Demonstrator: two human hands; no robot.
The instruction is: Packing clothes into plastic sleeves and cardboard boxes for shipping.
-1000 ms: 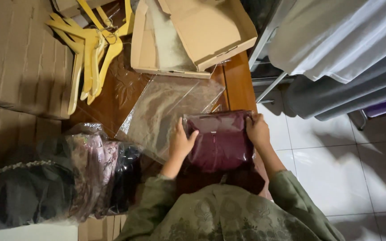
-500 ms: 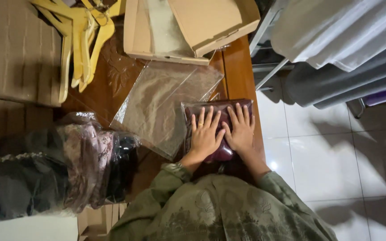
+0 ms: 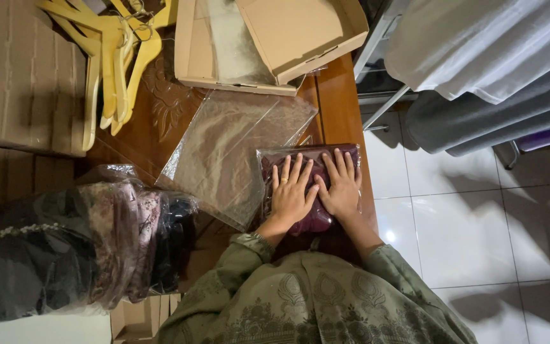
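A folded maroon garment in a clear plastic bag (image 3: 307, 157) lies at the right edge of the wooden table (image 3: 338, 95). My left hand (image 3: 291, 194) lies flat on it, fingers spread. Beside it my right hand (image 3: 338, 186) also presses flat on the bag, fingers apart. Neither hand grips anything. An empty clear plastic bag (image 3: 230, 153) lies to the left of the packed one, partly under it.
An open cardboard box (image 3: 268, 38) sits at the table's far side. Yellow wooden hangers (image 3: 112, 57) lie at far left. A pile of bagged dark garments (image 3: 77, 242) is at near left. Hanging grey and white clothes (image 3: 479, 70) are at right over white floor tiles.
My hands went from holding the bag's sides to lying flat on top of it, pressing it down. Since half a second ago they have hardly moved.
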